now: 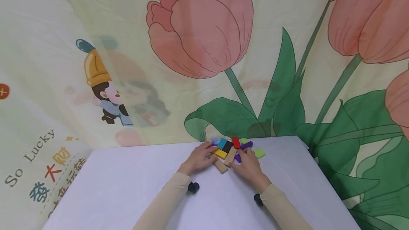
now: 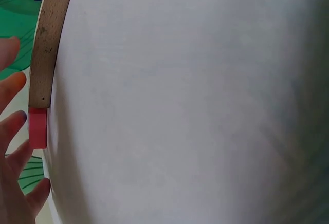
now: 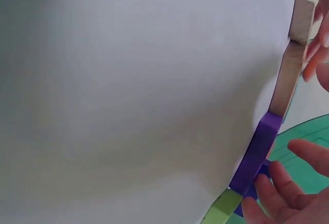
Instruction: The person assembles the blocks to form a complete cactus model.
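A cluster of coloured blocks lies near the table's far edge, between both hands. My left hand [image 1: 198, 158] rests at its left side, fingers spread by the blue block [image 1: 215, 141] and the yellow block [image 1: 220, 153]. In the left wrist view, its fingertips are beside a red block [image 2: 37, 128] and a long wooden block [image 2: 50, 44]. My right hand [image 1: 250, 168] reaches in from the right, its thumb near an upright-slanting wooden block [image 1: 230, 157]. In the right wrist view its loosely bent fingers are at a purple block [image 3: 257, 152]; a green block [image 3: 222, 207] lies close by.
Teal [image 1: 222, 143], black [image 1: 227, 147] and red [image 1: 235, 142] blocks sit in the cluster. Another wooden block [image 1: 220, 166] lies nearest the person. The white table [image 1: 134, 187] ends at a tulip-printed cloth backdrop [image 1: 204, 34]. Black wrist devices [image 1: 193, 187] hang under the sleeves.
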`<state>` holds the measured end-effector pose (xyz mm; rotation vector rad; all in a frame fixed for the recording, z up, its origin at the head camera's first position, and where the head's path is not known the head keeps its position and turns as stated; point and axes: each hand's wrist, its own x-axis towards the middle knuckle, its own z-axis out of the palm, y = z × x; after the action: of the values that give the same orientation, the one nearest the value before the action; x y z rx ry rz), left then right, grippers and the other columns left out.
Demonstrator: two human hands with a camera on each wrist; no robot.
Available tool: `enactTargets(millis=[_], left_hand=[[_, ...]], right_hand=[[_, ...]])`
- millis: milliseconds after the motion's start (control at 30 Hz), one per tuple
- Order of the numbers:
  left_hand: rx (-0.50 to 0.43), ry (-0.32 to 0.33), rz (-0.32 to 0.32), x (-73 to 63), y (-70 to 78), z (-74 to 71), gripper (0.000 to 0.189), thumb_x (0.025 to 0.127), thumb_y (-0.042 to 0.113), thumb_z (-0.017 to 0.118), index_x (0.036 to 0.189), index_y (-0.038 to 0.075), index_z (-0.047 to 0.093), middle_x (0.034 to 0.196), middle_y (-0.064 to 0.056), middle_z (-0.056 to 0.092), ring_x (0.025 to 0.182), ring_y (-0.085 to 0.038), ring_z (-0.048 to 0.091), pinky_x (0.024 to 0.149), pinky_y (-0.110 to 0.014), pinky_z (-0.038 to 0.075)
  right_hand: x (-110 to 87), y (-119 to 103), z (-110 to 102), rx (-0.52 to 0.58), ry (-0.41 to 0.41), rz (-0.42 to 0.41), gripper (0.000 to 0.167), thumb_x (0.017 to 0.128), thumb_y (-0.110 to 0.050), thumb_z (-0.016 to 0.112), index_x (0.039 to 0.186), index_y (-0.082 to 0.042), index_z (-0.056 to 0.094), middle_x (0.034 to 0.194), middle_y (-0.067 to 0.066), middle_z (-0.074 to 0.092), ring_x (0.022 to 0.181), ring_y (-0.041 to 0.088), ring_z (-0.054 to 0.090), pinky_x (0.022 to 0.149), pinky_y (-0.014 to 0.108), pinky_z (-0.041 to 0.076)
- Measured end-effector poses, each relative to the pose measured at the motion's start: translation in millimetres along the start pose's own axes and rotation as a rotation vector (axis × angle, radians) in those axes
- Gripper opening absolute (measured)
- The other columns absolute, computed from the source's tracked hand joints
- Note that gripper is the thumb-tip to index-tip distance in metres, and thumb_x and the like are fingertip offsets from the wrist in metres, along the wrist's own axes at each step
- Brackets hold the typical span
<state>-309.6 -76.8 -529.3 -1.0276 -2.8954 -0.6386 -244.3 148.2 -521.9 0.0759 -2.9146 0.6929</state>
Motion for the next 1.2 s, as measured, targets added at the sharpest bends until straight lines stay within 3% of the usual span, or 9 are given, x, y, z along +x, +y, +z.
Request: enactTargets(millis=[233,533,767,1200], left_hand=[[-0.008,0.015,-0.006,4.7,-1.0,-1.8,0.048,0.096,0.039,0.050,0.139,0.018,0.055,0.154,-0.009,0.040,0.143,-0.033,0.036,0.114,-0.053,0.034],[0.042,0.047,0.040,18.0,1.2,1.6,0.045,0.097,0.036,0.051,0.137,0.017,0.057,0.151,-0.009,0.044,0.141,-0.031,0.040,0.114,-0.047,0.037],[0.047,0.018,0.003,20.0,2.9,5.7,0.045,0.096,0.036,0.053,0.138,0.019,0.055,0.153,-0.007,0.042,0.143,-0.028,0.038,0.114,-0.046,0.036],[0.005,0.032,-0.008,20.2,1.5,7.5,0.044,0.095,0.035,0.055,0.137,0.019,0.057,0.152,-0.007,0.044,0.141,-0.027,0.041,0.113,-0.046,0.038]], right_hand=[[12.4,-2.8,3.5,-0.040,-0.018,-0.027,0.070,0.075,-0.048,0.078,0.123,0.000,0.062,0.111,0.025,0.053,0.101,0.037,0.049,0.078,0.048,0.047],[16.3,-10.1,3.1,-0.094,-0.031,-0.004,0.076,0.072,-0.051,0.079,0.124,0.001,0.061,0.107,0.025,0.048,0.095,0.034,0.045,0.070,0.042,0.041],[18.8,-12.1,0.8,-0.087,-0.069,0.053,0.078,0.070,-0.051,0.081,0.122,0.003,0.061,0.101,0.022,0.046,0.089,0.031,0.041,0.067,0.039,0.036],[22.6,-12.2,1.7,-0.031,-0.042,0.135,0.082,0.062,-0.051,0.086,0.115,0.006,0.060,0.107,0.025,0.047,0.095,0.035,0.044,0.077,0.046,0.042]])
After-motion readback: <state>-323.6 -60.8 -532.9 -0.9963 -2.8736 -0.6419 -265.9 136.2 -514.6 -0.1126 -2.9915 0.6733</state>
